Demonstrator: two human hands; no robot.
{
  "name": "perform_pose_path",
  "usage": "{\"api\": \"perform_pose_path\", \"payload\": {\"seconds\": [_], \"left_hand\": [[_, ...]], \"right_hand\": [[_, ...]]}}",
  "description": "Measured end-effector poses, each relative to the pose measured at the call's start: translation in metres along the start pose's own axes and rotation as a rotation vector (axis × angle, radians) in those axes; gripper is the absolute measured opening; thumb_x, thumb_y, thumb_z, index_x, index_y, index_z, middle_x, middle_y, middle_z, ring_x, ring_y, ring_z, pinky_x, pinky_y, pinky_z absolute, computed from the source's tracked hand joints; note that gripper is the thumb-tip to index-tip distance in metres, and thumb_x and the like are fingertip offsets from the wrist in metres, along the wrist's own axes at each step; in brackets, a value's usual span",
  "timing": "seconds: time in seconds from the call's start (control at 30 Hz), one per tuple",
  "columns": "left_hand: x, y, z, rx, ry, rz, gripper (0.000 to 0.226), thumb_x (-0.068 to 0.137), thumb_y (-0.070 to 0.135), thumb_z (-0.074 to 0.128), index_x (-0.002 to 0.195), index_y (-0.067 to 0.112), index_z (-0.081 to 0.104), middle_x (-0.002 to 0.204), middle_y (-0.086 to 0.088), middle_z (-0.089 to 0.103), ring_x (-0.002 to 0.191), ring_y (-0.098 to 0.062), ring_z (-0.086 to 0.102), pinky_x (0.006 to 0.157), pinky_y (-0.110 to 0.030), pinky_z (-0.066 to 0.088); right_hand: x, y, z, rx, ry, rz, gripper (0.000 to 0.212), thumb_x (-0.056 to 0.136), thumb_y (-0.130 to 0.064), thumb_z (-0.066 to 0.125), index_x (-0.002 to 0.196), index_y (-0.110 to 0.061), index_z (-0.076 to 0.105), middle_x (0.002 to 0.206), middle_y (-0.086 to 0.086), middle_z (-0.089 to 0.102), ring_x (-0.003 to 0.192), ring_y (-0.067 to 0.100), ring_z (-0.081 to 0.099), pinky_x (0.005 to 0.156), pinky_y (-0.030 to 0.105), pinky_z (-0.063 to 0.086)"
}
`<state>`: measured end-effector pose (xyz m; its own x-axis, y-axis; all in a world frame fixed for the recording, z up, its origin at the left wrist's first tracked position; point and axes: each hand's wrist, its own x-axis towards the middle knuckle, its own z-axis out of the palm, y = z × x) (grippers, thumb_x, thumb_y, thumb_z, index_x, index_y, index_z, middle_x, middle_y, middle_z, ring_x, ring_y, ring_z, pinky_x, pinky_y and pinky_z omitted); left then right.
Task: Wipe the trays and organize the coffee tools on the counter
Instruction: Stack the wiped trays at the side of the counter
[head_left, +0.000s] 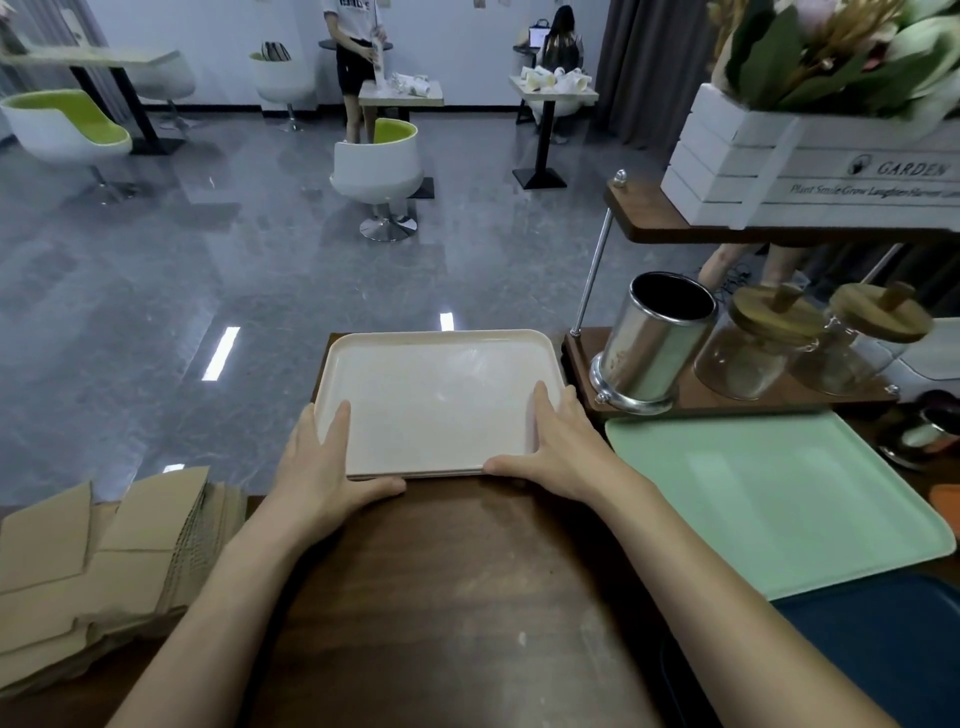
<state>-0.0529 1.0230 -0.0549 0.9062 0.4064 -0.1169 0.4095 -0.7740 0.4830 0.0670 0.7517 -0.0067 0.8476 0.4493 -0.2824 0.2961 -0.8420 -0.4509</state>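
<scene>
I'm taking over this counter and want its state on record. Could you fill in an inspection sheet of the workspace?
Surface: dark wooden counter, faint pale smudges.
Job's things: beige tray at the far edge; green tray to its right; dark blue tray nearer; no cloth seen.
Clutter: flat brown cardboard pieces stacked left; metal canister and two glass jars on a wooden shelf.
Hands: left hand and right hand press the beige tray's near corners, fingers straight.
Cables: possibly thin wires on the floor behind the shelf.
Surroundings: white chairs, small tables, two people beyond.
</scene>
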Motion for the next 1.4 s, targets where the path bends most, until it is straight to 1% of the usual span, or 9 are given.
{"api": "perform_pose_path", "payload": {"seconds": [0.13,0.23,0.33,0.4,0.5,0.7,0.83,1.07,1.4], "left_hand": [[0.003,0.016,-0.008,0.092,0.045,0.103,0.134,0.059,0.097,0.048,0.163,0.025,0.005,0.168,-0.010,-0.019,0.153,-0.023,-0.024,0.123,-0.046,-0.010],[0.013,0.036,-0.008,0.092,-0.030,0.210,0.114,0.070,0.092,0.030,0.162,0.028,0.015,0.170,-0.003,-0.009,0.156,-0.018,-0.015,0.125,-0.044,-0.008],[0.020,0.051,0.002,0.147,-0.089,0.235,0.075,0.096,0.071,0.036,0.161,0.034,0.023,0.171,-0.001,0.001,0.157,-0.021,-0.004,0.127,-0.045,-0.001],[0.020,0.056,0.007,0.173,-0.092,0.225,0.063,0.101,0.063,0.033,0.159,0.038,0.026,0.171,-0.001,0.006,0.157,-0.024,0.001,0.126,-0.047,0.002],[0.020,0.058,0.008,0.192,-0.107,0.211,0.060,0.102,0.060,0.036,0.158,0.039,0.029,0.170,-0.002,0.010,0.157,-0.025,0.005,0.125,-0.049,0.005],[0.025,0.061,0.005,0.156,-0.119,0.184,0.062,0.098,0.058,0.051,0.155,0.038,0.037,0.169,-0.002,0.018,0.156,-0.023,0.012,0.124,-0.051,0.010],[0.027,0.061,0.006,0.168,-0.127,0.180,0.061,0.098,0.054,0.054,0.154,0.035,0.038,0.167,-0.004,0.021,0.155,-0.024,0.015,0.123,-0.053,0.014],[-0.021,0.101,0.014,0.007,0.042,0.208,0.056,0.100,0.037,0.060,0.152,0.030,0.044,0.162,-0.001,0.038,0.149,-0.023,0.033,0.119,-0.045,0.028],[-0.216,0.240,0.121,-0.219,-0.033,0.367,0.073,0.087,0.075,0.048,0.152,0.042,0.041,0.161,0.016,0.031,0.155,-0.009,0.010,0.122,-0.035,0.020]], "right_hand": [[0.004,-0.005,0.013,-0.101,0.134,-0.106,0.118,0.080,-0.076,0.061,0.161,-0.015,0.000,0.167,0.020,-0.002,0.154,0.031,-0.008,0.124,0.047,0.005],[0.010,-0.012,0.018,-0.084,0.183,-0.194,0.086,0.096,-0.065,0.046,0.161,-0.021,0.011,0.169,0.009,0.001,0.155,0.026,-0.005,0.124,0.046,0.004],[0.015,-0.015,0.024,-0.120,0.158,-0.220,0.064,0.103,-0.056,0.036,0.157,-0.024,0.025,0.167,0.007,0.015,0.154,0.030,0.007,0.122,0.047,0.013],[0.017,-0.014,0.031,-0.230,0.182,-0.261,0.050,0.102,-0.054,0.035,0.141,-0.022,0.042,0.149,0.006,0.039,0.139,0.031,0.031,0.110,0.046,0.029],[0.020,-0.012,0.034,-0.273,0.218,-0.274,0.039,0.100,-0.050,0.036,0.124,-0.020,0.047,0.126,0.003,0.047,0.118,0.026,0.040,0.098,0.044,0.035],[0.018,-0.012,0.025,-0.277,0.148,-0.273,0.046,0.101,-0.045,0.038,0.137,-0.017,0.045,0.141,0.007,0.044,0.128,0.028,0.036,0.106,0.046,0.031],[-0.004,0.005,0.017,-0.257,0.176,-0.328,0.031,0.103,-0.038,0.042,0.120,-0.014,0.053,0.125,0.003,0.053,0.127,0.028,0.040,0.106,0.049,0.035],[-0.103,0.097,-0.006,-0.120,0.251,-0.179,0.061,0.106,-0.047,0.038,0.158,-0.016,0.028,0.166,0.002,0.024,0.154,0.024,0.012,0.125,0.042,0.009],[-0.245,0.231,-0.033,0.044,0.189,-0.146,0.073,0.100,-0.062,0.036,0.161,-0.028,0.014,0.166,-0.014,0.006,0.152,0.001,-0.005,0.122,0.023,-0.005]]}}
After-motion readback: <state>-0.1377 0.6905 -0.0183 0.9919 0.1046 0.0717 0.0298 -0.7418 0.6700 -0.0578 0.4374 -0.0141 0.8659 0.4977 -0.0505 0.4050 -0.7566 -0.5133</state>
